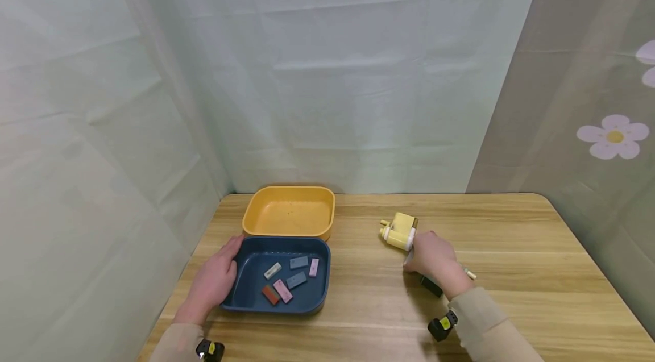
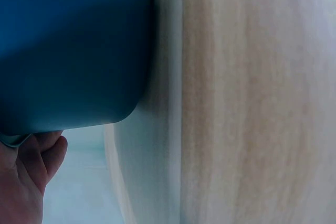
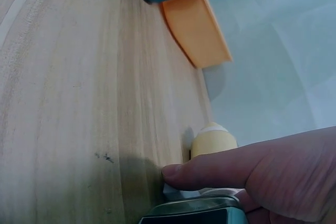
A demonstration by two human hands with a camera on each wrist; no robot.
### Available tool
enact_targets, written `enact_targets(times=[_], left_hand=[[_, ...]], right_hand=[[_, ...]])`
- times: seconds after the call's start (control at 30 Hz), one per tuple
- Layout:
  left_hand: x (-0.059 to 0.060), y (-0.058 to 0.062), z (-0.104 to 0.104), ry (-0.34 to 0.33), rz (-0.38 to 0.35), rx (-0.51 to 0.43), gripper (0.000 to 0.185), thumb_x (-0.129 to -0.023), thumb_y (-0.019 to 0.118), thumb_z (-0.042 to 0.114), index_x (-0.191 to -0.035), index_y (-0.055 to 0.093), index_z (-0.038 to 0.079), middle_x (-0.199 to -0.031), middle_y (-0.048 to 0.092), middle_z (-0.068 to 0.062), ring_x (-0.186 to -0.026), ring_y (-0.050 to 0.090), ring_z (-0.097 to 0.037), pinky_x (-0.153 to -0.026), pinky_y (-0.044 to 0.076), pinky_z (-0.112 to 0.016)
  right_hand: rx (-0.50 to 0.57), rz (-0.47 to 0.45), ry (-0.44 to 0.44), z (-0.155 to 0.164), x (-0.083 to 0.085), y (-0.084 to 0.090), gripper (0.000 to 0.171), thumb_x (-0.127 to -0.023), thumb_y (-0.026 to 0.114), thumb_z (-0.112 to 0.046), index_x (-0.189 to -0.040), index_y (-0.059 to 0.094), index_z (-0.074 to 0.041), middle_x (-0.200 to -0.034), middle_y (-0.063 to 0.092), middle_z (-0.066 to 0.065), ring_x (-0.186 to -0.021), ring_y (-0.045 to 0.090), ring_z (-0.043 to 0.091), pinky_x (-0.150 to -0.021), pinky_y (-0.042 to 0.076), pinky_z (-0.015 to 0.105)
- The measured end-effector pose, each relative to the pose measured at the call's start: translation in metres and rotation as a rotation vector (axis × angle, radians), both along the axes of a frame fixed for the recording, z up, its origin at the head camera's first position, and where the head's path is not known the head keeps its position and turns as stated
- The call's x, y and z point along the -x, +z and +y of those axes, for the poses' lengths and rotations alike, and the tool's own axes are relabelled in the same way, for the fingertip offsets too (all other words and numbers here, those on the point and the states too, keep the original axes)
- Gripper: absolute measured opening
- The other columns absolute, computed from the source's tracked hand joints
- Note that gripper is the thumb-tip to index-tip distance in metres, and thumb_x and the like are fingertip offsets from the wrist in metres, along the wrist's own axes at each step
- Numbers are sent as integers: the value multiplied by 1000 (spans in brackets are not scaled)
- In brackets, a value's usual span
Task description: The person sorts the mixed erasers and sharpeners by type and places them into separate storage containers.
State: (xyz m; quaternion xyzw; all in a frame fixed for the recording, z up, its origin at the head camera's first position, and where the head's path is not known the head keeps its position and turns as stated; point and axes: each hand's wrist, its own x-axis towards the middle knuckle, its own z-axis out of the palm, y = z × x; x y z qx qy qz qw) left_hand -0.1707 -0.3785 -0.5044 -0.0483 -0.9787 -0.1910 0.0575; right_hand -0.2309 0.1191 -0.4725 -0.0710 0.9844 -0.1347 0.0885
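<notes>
Honestly, no brand, label or writing could be read anywhere: nothing on the trays, the small blocks or the yellow gadget showed a legible mark.

My left hand (image 1: 215, 281) rested against the near left corner of the blue tray (image 1: 245, 300), fingers fairly straight along its rim and the thumb at the outer wall; I would call that grip relaxed rather than clamped (the left wrist view showed only the tray's blue underside (image 2: 68, 51) and part of my palm (image 2: 26, 177)). Inside the tray lay several small rectangular blocks (image 1: 289, 282): pale, grey-blue, pink and one reddish brown, scattered loosely on its floor.

Just behind the blue tray, touching or nearly touching its far edge, sat the orange tray (image 1: 289, 211), with nothing visible in it.

My right hand (image 1: 435, 259) lay well apart from the trays, to the right on the tabletop (image 1: 512, 248). Its fingers curled over a small object with a dark, metal-edged part (image 3: 197, 214) under my palm, and my fingertip (image 3: 176, 174) pressed down to the wood. The yellow gadget (image 1: 399, 231), cream knobs on its left side, stood just beyond my knuckles, touching the hand as far as I could tell. A thin pale stick poked out past my wrist on the right.

Pale sheeting walled in the tabletop, with a flower print (image 1: 613, 136) on the right-hand panel.
</notes>
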Motion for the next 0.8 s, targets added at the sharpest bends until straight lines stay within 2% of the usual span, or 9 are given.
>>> enact_targets(times=[0.3, 0.57, 0.8], left_hand=[[-1, 1, 1, 2, 2, 0, 55, -106, 46, 4, -160, 41, -7, -162, 44, -29, -150, 42, -49, -120, 37, -66], [-1, 0, 1, -4, 22, 5, 55, -105, 47, 2, -159, 42, -7, -161, 45, -30, -149, 43, -50, -119, 38, -66], [0, 0, 1, 6, 0, 16, 56, -107, 47, 5, -161, 41, -6, -163, 44, -28, -150, 41, -49, -120, 37, -65]], right_hand=[[46, -34, -12, 4, 0, 5, 38, -72, 95, -30, -76, 62, -9, -77, 61, 5, -67, 57, 23, -55, 50, 38], [86, -48, -12, 8, -3, 13, 41, -72, 94, -30, -80, 59, -10, -75, 60, 4, -66, 56, 22, -54, 49, 36], [96, -50, -14, 10, -5, 23, 37, -74, 92, -30, -80, 60, -10, -75, 60, 5, -67, 56, 22, -55, 48, 35]])
